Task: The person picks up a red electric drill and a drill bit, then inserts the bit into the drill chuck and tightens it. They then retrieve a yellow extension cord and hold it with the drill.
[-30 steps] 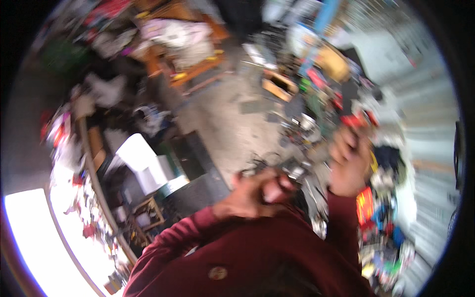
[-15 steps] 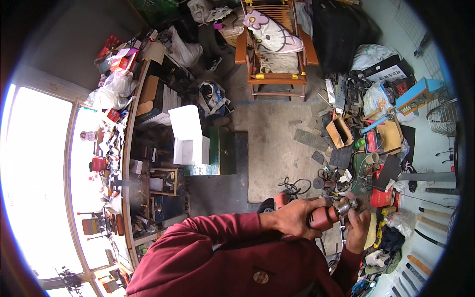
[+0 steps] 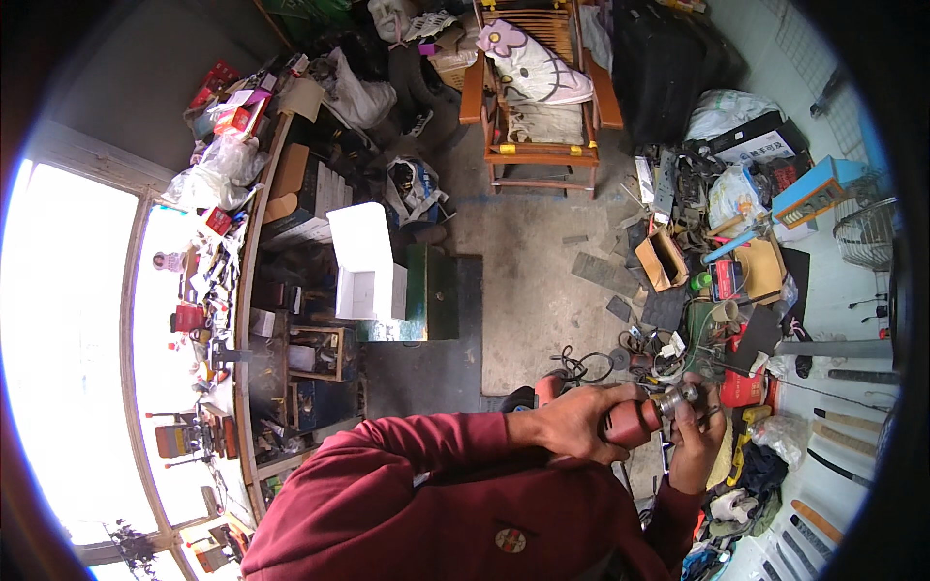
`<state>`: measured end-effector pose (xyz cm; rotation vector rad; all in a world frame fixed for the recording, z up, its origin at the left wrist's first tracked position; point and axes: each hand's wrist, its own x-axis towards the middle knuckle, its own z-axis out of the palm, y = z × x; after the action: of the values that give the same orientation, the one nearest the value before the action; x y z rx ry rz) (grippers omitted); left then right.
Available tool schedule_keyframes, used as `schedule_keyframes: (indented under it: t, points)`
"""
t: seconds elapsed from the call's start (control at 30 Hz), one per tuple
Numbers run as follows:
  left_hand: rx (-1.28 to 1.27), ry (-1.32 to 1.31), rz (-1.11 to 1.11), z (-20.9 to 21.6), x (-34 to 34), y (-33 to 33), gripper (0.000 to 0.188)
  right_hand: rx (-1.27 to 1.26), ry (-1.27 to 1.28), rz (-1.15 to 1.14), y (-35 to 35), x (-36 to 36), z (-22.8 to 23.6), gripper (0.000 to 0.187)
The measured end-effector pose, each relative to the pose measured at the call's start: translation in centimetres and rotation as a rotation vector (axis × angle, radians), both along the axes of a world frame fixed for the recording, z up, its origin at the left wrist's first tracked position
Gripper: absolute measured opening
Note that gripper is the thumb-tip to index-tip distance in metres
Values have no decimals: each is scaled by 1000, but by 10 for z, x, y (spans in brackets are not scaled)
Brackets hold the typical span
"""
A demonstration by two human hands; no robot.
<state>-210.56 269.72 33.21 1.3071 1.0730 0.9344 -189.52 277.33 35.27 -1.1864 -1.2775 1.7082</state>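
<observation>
Red power drill point(image 3: 630, 424) held out before your chest, to the right of centre, above the floor point(image 3: 528, 281). Your left hand point(image 3: 581, 424) has its grip closed firmly round the body; the fingers cover much of the casing, so handle and trigger can't be made out. Your right hand point(image 3: 696, 438) has bent fingers at the front of the metal chuck point(image 3: 668, 401); how tightly that grip is drawn in, you cannot tell, and a thin dark sliver by the fingertips is too small to identify. Behind the left wrist, the tool's rear is partly hidden by the sleeve point(image 3: 436, 438). Window point(image 3: 73, 339) on your left burnt out to white; the clutter along the worktop point(image 3: 245, 387) runs into that glare. Print shows on a black-and-white carton point(image 3: 760, 141) at upper right; the round badge point(image 3: 511, 540) on your maroon top is too small to read. Materials: smooth red casing, ridged silvery chuck, scuffed concrete floor, slatted wooden chair point(image 3: 538, 151) bearing a soft patterned cushion point(image 3: 542, 66), open brown cardboard box point(image 3: 663, 259), coiled black cable point(image 3: 579, 364) near the drill.
</observation>
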Motion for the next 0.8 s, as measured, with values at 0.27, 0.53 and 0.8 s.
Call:
schedule_keyframes:
  t: [0.27,0.53,0.8]
  points:
    - [-169,-67,-98,8,-2,-1,60,-209,484,-407,29,19,11,43]
    - [141,-21,-96,3,10,9,76,-194,912,-357,51,3,39,43]
    - [-62,-12,-134,0,13,3,70,-204,850,-396,50,-3,47,43]
